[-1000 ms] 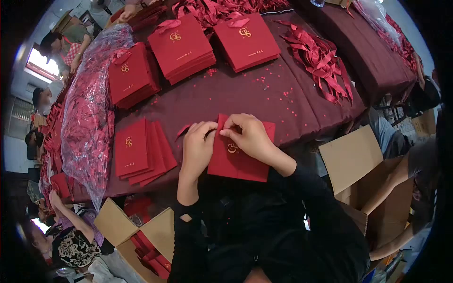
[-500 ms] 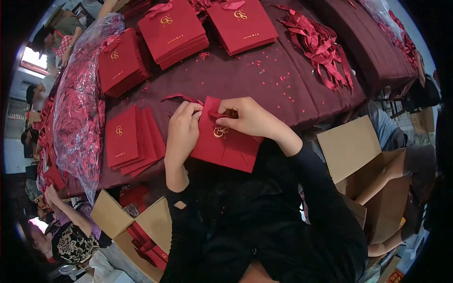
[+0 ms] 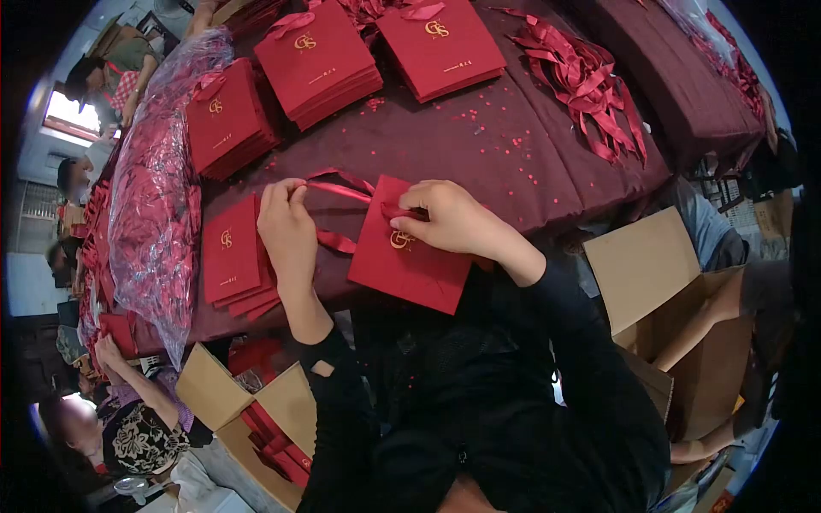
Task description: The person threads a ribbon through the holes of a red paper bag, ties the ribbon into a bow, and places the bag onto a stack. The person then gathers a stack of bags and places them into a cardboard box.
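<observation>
Fingers: left hand (image 3: pixel 286 224) pinches ribbon (image 3: pixel 338 190), right hand (image 3: pixel 449 218) pinches red bag (image 3: pixel 406 269) top on bench (image 3: pixel 479 145); best pull ribbon level, bag pinned.

My right hand (image 3: pixel 453 218) covers the upper edge of the flat red paper bag with the gold emblem (image 3: pixel 402 265), so I cannot see where the dark red satin ribbon (image 3: pixel 342 190) meets it. At twelve o'clock the stack of red paper bags (image 3: pixel 440 43) is cut by the view's edge, its small gold lettering unreadable. At four o'clock a co-worker's bare arm (image 3: pixel 718 316) runs into the dark rim.
</observation>
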Action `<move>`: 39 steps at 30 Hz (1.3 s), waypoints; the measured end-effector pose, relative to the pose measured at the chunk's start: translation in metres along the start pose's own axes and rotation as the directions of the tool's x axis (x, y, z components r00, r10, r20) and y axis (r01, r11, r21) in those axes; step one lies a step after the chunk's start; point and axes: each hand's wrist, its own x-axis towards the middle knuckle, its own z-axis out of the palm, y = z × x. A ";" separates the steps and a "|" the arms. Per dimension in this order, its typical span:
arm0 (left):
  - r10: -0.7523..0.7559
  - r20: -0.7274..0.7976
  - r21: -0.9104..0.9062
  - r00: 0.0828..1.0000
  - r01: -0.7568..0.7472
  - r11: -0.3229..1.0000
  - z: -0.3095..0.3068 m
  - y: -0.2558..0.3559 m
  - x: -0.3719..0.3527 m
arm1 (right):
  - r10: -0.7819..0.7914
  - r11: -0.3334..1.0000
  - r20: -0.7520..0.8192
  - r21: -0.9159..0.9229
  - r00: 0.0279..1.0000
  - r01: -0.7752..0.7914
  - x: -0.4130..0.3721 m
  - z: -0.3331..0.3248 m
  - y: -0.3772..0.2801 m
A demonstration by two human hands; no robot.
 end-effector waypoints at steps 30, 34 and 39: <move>-0.066 0.094 0.109 0.993 0.056 0.992 0.010 0.055 -0.088 | -0.190 0.469 0.515 0.795 0.836 -0.383 -0.063 -0.047 -0.027; -0.210 0.209 0.067 0.955 0.200 0.977 0.006 0.054 -0.076 | -0.246 0.474 0.368 0.853 0.897 -0.220 -0.062 -0.020 -0.028; -0.312 0.391 -0.402 0.866 0.465 0.788 0.002 0.041 -0.080 | 0.335 0.596 0.097 0.748 0.937 -0.291 -0.038 -0.003 -0.044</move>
